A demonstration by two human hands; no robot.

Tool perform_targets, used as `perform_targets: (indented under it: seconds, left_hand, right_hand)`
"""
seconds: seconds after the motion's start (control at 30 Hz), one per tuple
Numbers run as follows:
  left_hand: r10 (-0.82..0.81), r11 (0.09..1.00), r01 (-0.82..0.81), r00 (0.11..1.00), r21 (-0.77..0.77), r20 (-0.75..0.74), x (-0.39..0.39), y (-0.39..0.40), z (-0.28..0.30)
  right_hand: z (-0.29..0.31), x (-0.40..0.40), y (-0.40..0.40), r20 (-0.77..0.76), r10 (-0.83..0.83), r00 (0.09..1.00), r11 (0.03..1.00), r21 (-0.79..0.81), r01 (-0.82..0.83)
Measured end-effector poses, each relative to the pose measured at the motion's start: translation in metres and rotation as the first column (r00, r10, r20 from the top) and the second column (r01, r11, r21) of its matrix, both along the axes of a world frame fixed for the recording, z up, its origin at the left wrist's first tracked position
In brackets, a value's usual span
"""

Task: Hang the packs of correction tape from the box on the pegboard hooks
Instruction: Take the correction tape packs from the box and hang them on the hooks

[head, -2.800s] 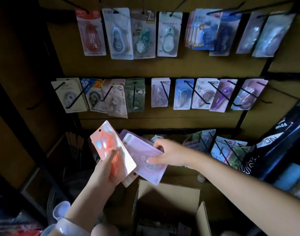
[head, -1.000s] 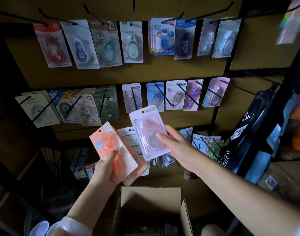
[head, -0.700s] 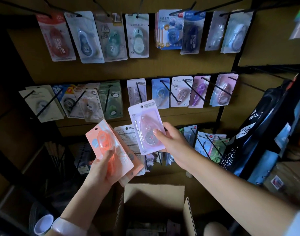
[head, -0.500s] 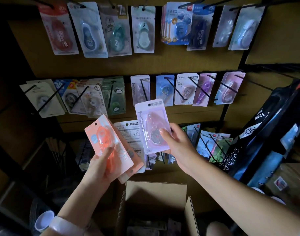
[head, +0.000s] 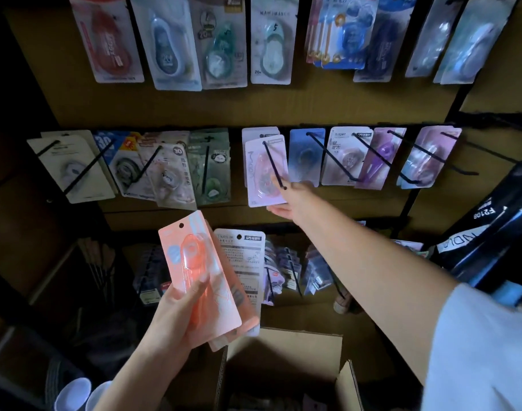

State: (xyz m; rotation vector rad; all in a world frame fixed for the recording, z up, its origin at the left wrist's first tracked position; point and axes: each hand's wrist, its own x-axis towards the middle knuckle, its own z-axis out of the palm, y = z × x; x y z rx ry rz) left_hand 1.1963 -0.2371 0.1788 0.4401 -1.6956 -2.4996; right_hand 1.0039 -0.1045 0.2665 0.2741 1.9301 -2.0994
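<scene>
My right hand reaches up to the middle row of the pegboard. It pinches the lower right corner of a lilac correction tape pack, which sits on a black hook in front of another pack. My left hand grips a fanned stack of packs at chest height. A salmon-pink pack lies on top, and a white pack behind it shows its printed back. The open cardboard box stands below my hands; its contents are dark.
Top and middle rows of hooks carry many hanging packs. Long bare hook ends jut out at the middle right. A lower row of packs hangs behind my right forearm. A black bag leans at the right. White cups stand at the lower left.
My right hand has lifted the lilac pack away from the stack and up onto a middle-row hook. My left hand keeps holding the remaining packs, slightly lower in view.
</scene>
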Motion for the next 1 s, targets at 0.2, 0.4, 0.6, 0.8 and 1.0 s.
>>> perform_targets:
  seconds: [0.2, 0.4, 0.6, 0.8, 1.0]
  left_hand:
    - [-0.035, 0.999, 0.035, 0.999, -0.008, -0.015, 0.001, -0.013, 0.001]
    - [0.072, 0.996, -0.073, 0.997, 0.044, 0.037, -0.003, -0.010, -0.007]
    - [0.169, 0.982, -0.173, 0.984, 0.074, 0.064, -0.003, 0.017, -0.007]
    - [0.173, 0.982, -0.174, 0.985, 0.078, 0.018, 0.004, 0.043, 0.004]
    - [0.073, 0.984, -0.059, 0.994, 0.168, -0.080, 0.015, 0.065, 0.024]
  right_hand:
    - [0.006, -0.019, -0.005, 0.067, 0.023, 0.998, 0.999, 0.030, -0.025]
    - [-0.026, 0.035, 0.005, -0.031, 0.059, 0.998, 0.973, 0.227, -0.051]
    - [-0.045, 0.127, 0.017, -0.139, 0.525, 0.840, 0.748, 0.547, -0.377]
    - [-0.042, 0.151, 0.031, -0.068, 0.653, 0.754, 0.622, 0.616, -0.483]
    - [-0.031, 0.154, 0.051, -0.241, 0.588, 0.772, 0.678, 0.667, -0.308]
